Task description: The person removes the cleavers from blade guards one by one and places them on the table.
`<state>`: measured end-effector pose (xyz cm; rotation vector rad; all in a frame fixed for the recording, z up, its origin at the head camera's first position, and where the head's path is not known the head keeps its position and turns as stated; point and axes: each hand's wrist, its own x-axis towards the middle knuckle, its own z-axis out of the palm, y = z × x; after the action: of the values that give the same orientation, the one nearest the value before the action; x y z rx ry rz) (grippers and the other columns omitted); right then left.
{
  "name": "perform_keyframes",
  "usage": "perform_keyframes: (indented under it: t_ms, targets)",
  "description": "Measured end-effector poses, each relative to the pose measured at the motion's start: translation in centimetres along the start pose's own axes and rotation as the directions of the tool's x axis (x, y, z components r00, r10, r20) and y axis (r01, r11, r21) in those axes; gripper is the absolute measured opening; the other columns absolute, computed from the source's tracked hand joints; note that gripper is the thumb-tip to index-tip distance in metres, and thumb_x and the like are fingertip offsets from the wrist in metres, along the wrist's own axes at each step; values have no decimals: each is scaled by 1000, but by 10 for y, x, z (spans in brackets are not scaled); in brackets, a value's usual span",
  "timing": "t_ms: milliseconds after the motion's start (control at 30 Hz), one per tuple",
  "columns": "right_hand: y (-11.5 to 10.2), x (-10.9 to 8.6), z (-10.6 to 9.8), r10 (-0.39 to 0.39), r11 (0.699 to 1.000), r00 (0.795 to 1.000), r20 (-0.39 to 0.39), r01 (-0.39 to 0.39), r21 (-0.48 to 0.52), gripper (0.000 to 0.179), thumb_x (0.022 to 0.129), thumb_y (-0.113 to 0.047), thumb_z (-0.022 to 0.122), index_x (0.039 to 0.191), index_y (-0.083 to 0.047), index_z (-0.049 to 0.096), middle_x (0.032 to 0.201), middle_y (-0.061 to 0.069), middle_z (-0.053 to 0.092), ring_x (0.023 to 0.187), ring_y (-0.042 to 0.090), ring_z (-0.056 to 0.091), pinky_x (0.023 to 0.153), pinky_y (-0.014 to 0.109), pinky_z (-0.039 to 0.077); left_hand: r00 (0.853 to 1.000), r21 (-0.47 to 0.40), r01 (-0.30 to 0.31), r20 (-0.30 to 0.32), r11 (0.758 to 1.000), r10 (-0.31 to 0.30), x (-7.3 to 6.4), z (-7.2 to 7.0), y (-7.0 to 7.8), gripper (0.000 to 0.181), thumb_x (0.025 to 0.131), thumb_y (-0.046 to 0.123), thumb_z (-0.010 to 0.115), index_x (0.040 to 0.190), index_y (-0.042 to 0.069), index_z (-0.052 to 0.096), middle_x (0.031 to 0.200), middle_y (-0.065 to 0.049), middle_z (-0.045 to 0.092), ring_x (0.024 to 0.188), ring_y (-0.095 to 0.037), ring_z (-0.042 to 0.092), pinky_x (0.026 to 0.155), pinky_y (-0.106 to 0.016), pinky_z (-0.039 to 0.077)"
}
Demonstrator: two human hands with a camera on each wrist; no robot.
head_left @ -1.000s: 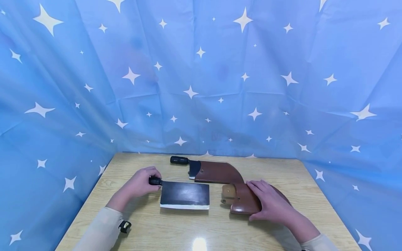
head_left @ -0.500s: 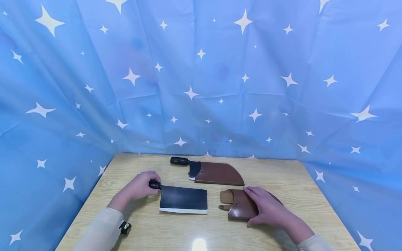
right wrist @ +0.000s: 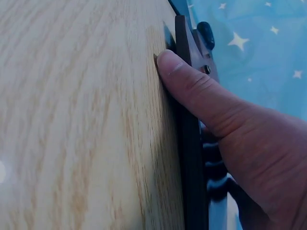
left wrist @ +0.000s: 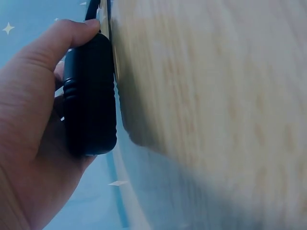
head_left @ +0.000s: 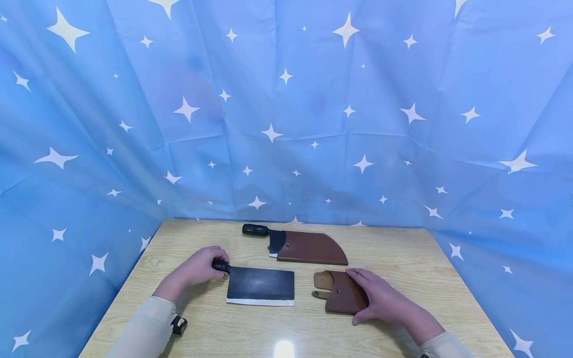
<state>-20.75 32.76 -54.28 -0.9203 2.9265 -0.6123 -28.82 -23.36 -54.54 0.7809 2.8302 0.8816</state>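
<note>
My left hand (head_left: 197, 268) grips the black handle (left wrist: 91, 100) of a cleaver (head_left: 259, 284). Its dark rectangular blade has a pale edge facing me and points right. Across a gap from the blade, my right hand (head_left: 380, 297) holds a brown leather knife sheath (head_left: 336, 296), thumb on the near edge and fingers over the far one. The sheath's mouth faces the blade, with a tan flap and a small snap strap standing loose there. The palm hides the sheath's right end. In the right wrist view the thumb presses along the sheath's dark edge (right wrist: 189, 143).
Behind them lies a second cleaver in a brown sheath (head_left: 311, 247), its black handle (head_left: 255, 229) to the left. Everything is on a light wooden table (head_left: 215, 333). A blue curtain (head_left: 286, 99) with white stars encloses the back and sides.
Both hands have come slightly toward me, bringing the cleaver and the knife sheath lower in the head view. Over the last half second they hardly move. The rear sheathed cleaver stays put.
</note>
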Motion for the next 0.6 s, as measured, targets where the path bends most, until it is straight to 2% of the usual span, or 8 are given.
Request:
perform_keyframes:
  t_ms: [233, 400, 600]
  targets:
    - [2, 2, 0, -2, 1000, 1000, -1, 2, 12, 131, 67, -73, 97, 165, -2, 46, 162, 21, 51, 144, 47, 53, 108, 67, 50, 1000, 1, -20, 10, 1000, 20, 0, -5, 5, 29, 84, 21, 97, 104, 22, 75, 100, 12, 66, 95, -13, 63, 88, -43, 55]
    - [3, 2, 4, 2, 1000, 1000, -17, -2, 9, 133, 66, -77, 94, 165, -1, 47, 162, 21, 51, 145, 45, 53, 110, 66, 50, 1000, -8, -11, 26, 1000, 11, 1, -6, 5, 32, 84, 22, 97, 107, 21, 76, 102, 11, 67, 97, -14, 63, 91, -45, 55]
    - [-1, 5, 1, 37, 999, 997, -70, -36, 10, 118, 76, -76, 90, 160, -2, 53, 159, 18, 54, 145, 42, 53, 115, 63, 47, 1000, -57, 13, 23, 998, -12, 3, -6, 4, 30, 88, 23, 95, 111, 16, 77, 103, 7, 68, 96, -14, 64, 88, -42, 57]
